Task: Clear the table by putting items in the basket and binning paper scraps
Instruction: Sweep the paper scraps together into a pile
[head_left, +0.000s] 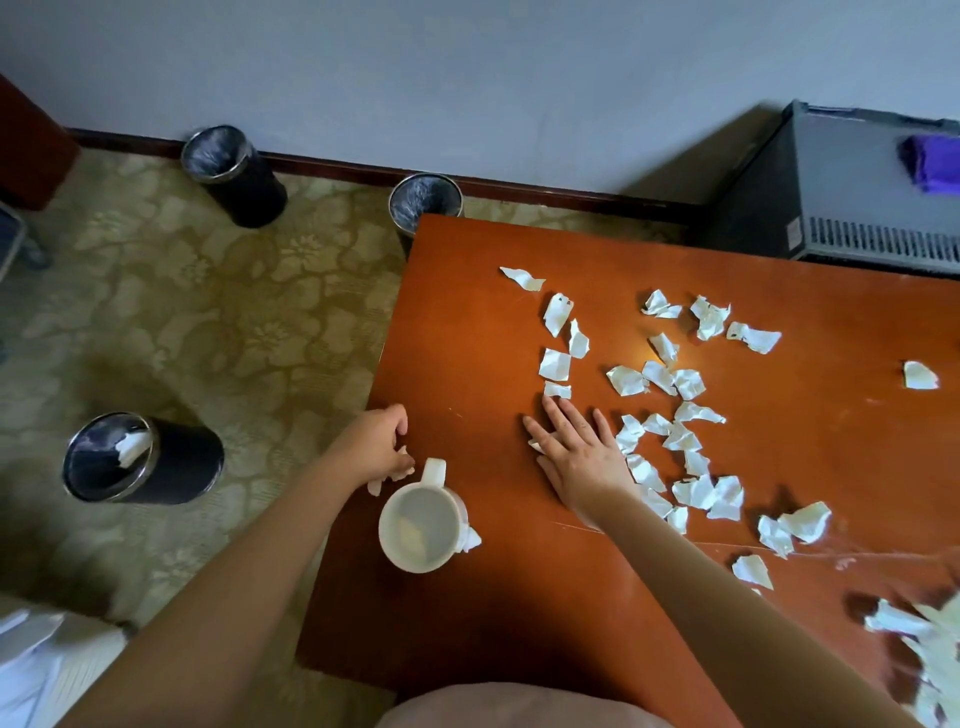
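Pinching paper scraps (404, 471) just beyond the mug (383, 525), the left hand (376, 444) curls; the handle points toward the wall (467, 78); right hand (579, 457) lies spread flat right of the mug.

On the table (467, 312), paper scraps (688, 383) are lying scattered over the middle and right, a mug (421, 525) sitting near the left edge. The right hand (576, 457) is resting flat among them; the left hand (374, 447) is holding scraps just behind the mug. On the floor, a near bin (130, 457) is standing left of the table, a second bin (423, 200) behind its far corner, a third bin (228, 171) further left.
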